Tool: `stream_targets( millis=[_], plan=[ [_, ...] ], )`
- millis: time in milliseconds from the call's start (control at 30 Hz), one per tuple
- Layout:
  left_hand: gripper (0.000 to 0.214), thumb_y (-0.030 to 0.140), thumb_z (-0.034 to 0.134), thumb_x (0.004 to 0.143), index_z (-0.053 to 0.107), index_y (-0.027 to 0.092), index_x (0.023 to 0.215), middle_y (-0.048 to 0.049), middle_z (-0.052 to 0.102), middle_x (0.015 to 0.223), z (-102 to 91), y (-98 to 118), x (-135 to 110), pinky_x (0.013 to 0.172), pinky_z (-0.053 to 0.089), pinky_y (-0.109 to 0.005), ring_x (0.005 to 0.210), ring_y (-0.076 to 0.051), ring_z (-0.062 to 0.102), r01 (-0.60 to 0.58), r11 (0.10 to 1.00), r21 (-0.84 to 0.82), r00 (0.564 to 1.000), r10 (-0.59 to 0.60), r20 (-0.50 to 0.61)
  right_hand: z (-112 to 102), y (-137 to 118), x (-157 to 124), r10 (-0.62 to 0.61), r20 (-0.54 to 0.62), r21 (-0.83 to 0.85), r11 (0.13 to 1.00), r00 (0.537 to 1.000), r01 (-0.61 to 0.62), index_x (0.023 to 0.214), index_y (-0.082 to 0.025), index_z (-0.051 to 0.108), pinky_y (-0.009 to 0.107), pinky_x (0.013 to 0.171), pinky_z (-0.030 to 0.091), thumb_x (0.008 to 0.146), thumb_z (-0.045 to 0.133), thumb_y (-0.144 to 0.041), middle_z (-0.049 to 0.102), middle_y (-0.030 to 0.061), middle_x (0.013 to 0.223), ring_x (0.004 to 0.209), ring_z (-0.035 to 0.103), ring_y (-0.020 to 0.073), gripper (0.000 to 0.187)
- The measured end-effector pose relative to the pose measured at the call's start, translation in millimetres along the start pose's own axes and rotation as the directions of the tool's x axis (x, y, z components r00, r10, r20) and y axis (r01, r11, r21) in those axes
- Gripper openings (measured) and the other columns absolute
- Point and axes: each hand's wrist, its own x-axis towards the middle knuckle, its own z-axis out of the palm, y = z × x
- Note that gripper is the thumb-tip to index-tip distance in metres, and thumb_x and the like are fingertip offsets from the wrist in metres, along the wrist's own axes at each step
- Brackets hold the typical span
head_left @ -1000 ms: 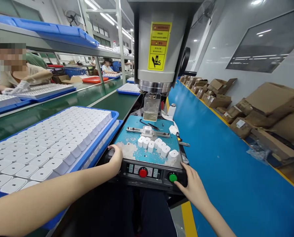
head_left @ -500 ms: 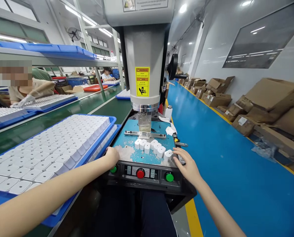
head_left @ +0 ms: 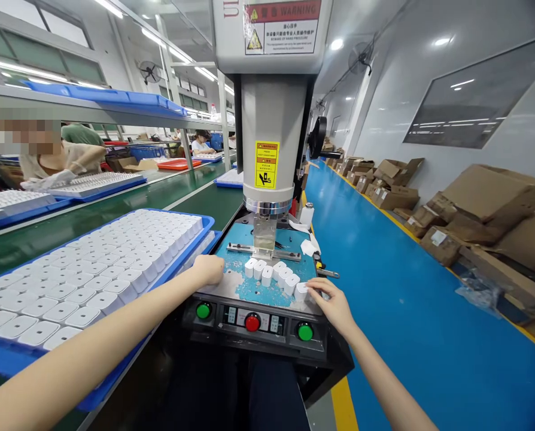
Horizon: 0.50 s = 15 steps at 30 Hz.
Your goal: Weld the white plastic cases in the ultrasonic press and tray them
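Several small white plastic housings (head_left: 266,276), each with a slot in its top, stand in a loose row on the blue press bed (head_left: 254,293). My right hand (head_left: 333,304) has its thumb and fingertips on the rightmost white housing (head_left: 300,291), which stays on the bed. At the bed's left edge rests my left hand (head_left: 210,269), curled with its knuckles up; its fingertips and anything in them are hidden. Behind the row, the clear press head (head_left: 264,232) comes down to a metal bar (head_left: 240,247) on the bed.
A blue tray (head_left: 208,222) full of white housings lies on the green conveyor at left. Two green buttons (head_left: 304,331) and a red button (head_left: 252,322) line the press front. A white bottle (head_left: 307,214) stands behind right. Co-workers sit across the conveyor; cardboard boxes (head_left: 487,191) line the wall.
My left hand has moved from beside the left green button onto the bed and curled in. My right hand has closed its fingers on the rightmost housing. The camera view has tilted up slightly.
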Motion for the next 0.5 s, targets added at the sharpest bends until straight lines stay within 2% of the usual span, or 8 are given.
stream_targets(
  millis=[167,267,367,433,500],
  plan=[
    [0.027,0.024,0.048,0.079,0.067,0.017,0.097,-0.0134,0.067,0.108,-11.7,10.6,23.2,0.086,0.047,-0.036,0.102,-0.026,0.062,0.053,0.991,-0.126,0.99,-0.068,-0.124,5.0,4.2,-4.2,-0.016,-0.011,-0.017,1.0,1.0,0.016,0.086,-0.026,0.071,0.043,0.092,0.049,0.083,0.058,-0.037,0.066,0.0074,0.107,0.103,0.062,0.0244,0.017],
    [0.033,0.026,0.042,0.084,0.064,0.017,0.106,-0.011,0.065,0.114,-13.0,19.2,36.4,0.089,0.045,-0.031,0.106,-0.022,0.06,0.019,0.973,-0.23,0.975,-0.069,-0.211,11.4,8.0,-10.2,-0.054,-0.014,-0.023,0.998,0.998,0.054,0.092,-0.027,0.068,0.047,0.094,0.048,0.084,0.057,-0.034,0.065,0.0075,0.113,0.108,0.06,0.0257,0.016],
    [0.039,0.034,0.041,0.087,0.06,0.016,0.116,-0.0098,0.061,0.123,-11.4,32.7,50.5,0.092,0.043,-0.024,0.11,-0.02,0.059,-0.039,0.947,-0.319,0.961,-0.053,-0.272,20.6,12.5,-15.8,-0.076,-0.082,-0.018,0.997,0.994,0.075,0.097,-0.028,0.067,0.05,0.094,0.048,0.085,0.056,-0.033,0.066,0.0077,0.114,0.109,0.06,0.0265,0.017],
    [0.042,0.04,0.045,0.085,0.06,0.015,0.116,-0.0094,0.064,0.12,-9.3,44.8,60.1,0.087,0.044,-0.022,0.106,-0.019,0.061,-0.066,0.93,-0.362,0.961,-0.039,-0.275,26.0,14.4,-19.2,-0.092,-0.137,-0.034,0.996,0.986,0.088,0.098,-0.029,0.068,0.051,0.095,0.048,0.085,0.056,-0.032,0.066,0.0074,0.115,0.109,0.06,0.0273,0.018],
    [0.043,0.045,0.05,0.081,0.064,0.015,0.109,-0.009,0.07,0.105,-7.1,58.5,69.1,0.079,0.047,-0.022,0.094,-0.02,0.066,-0.075,0.916,-0.393,0.967,-0.029,-0.251,28.7,15.1,-23.1,-0.12,-0.173,-0.066,0.992,0.978,0.11,0.098,-0.03,0.069,0.052,0.094,0.049,0.085,0.056,-0.031,0.066,0.0064,0.114,0.108,0.061,0.0279,0.018]
  ],
)
